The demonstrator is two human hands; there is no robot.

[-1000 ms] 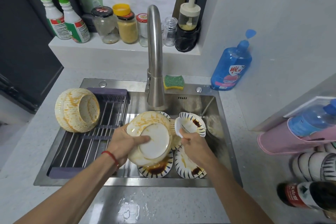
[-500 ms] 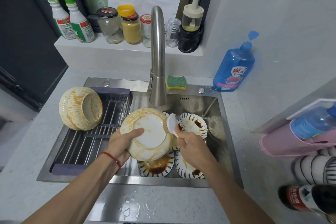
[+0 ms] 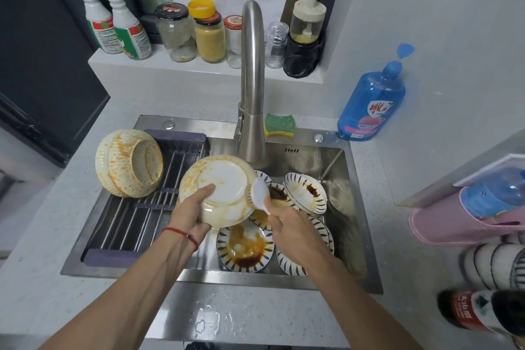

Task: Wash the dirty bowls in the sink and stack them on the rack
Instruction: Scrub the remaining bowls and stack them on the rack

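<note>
- Holding a cream bowl [image 3: 224, 193] upside down over the sink [image 3: 360, 236], we are gripping it with our left hand [image 3: 189, 214], fingers curled over the pale base and thumb under the rim, so that the orange-stained outside is facing up, likely for scrubbing.
- We are pinching a white brush [image 3: 260, 193] in our right hand [image 3: 289, 224], and its head is touching the right edge of the bowl, where we judge the scrubbing is happening.
- We are keeping the bowl above the basin, probably so drips are falling inside and not on the wet tabletop [image 3: 255, 318] in front.
- Below our hands, several striped bowls [image 3: 245, 247] smeared with dark sauce are lying overlapped on the sink floor, still waiting to be washed.
- We are seeing no water running from the faucet [image 3: 252, 85], which is rising just behind the held bowl and limiting room at the back.
- A dark slatted rack [image 3: 136, 213] is spanning the left part of the sink, and a stack of stained cream bowls [image 3: 129, 163] is lying on its side at the far left corner, partly over the rim.
- Most of the rack's near bars are bare, so we judge the washed bowl is having an open path leftward.
- A green sponge [image 3: 279, 124] is resting on the sink's back ledge, and a blue soap bottle [image 3: 372, 99] is standing well apart to the right.
</note>
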